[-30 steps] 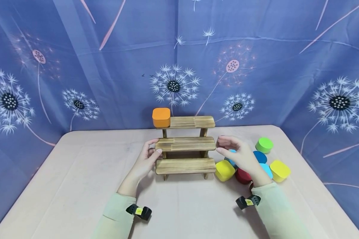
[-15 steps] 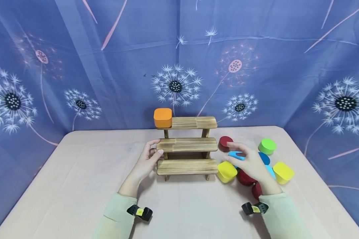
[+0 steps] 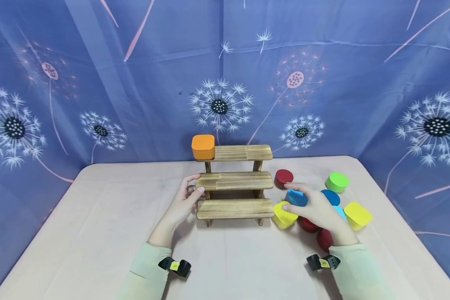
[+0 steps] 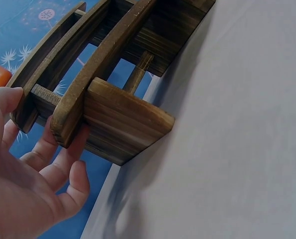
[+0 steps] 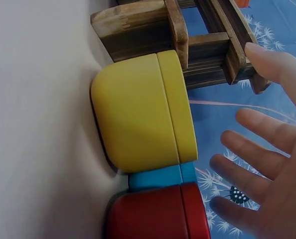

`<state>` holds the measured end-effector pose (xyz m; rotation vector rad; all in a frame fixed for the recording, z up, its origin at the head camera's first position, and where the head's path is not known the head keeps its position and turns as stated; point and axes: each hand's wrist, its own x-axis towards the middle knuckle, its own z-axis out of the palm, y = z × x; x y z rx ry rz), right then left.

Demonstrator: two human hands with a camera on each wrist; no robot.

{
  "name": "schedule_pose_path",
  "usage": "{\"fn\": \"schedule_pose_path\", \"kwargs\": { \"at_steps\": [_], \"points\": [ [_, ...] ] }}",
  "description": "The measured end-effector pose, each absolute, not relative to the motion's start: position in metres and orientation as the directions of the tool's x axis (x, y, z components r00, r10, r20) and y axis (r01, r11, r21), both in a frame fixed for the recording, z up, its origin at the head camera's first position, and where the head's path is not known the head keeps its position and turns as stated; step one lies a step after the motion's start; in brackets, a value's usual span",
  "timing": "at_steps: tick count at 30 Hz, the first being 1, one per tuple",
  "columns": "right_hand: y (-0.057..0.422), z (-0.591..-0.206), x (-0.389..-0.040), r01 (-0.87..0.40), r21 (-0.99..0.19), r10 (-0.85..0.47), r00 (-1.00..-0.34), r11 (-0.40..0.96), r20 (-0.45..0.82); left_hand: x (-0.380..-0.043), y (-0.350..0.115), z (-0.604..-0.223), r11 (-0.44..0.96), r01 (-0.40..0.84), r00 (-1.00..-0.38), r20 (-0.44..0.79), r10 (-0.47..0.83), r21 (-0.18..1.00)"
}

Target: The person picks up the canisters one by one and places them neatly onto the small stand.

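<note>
A three-step wooden display stand (image 3: 234, 181) stands mid-table. My left hand (image 3: 181, 203) holds the left end of its middle step, thumb on the upper side and fingers at the end; the left wrist view shows the fingertips against the dark wood. My right hand (image 3: 318, 206) hovers spread over a cluster of lidded tins, holding nothing. Below its fingers sit a blue tin (image 3: 296, 198) and a rounded square yellow tin (image 5: 138, 112). A round red tin (image 3: 283, 178) lies just beyond the fingertips. On the stand's top step, at the left, rests an orange tin (image 3: 203, 146).
Right of the stand are also a green tin (image 3: 337, 182), a dark blue tin (image 3: 330, 196), a second yellow tin (image 3: 358, 215) and more red tins, partly covered by the right hand. Behind the pale tabletop (image 3: 108, 233) hangs a blue dandelion-print curtain (image 3: 153, 96).
My right hand has drawn back from beside the stand's middle step, moving right and toward me over the tins, which uncovers the far red tin. The left hand keeps its place.
</note>
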<state>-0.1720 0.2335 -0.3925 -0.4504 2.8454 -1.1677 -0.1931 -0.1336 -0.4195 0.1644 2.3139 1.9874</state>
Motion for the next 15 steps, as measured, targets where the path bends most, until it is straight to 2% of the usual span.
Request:
{"fn": "schedule_pose_path", "kwargs": {
  "at_steps": [15],
  "points": [
    [0.2378,-0.3989,-0.1738,-0.272,-0.622,-0.322,-0.946,0.735,0.033,-0.1932,-0.1335,-0.4196,0.128,0.02,-0.989,0.001,0.149,0.992]
  ]
}}
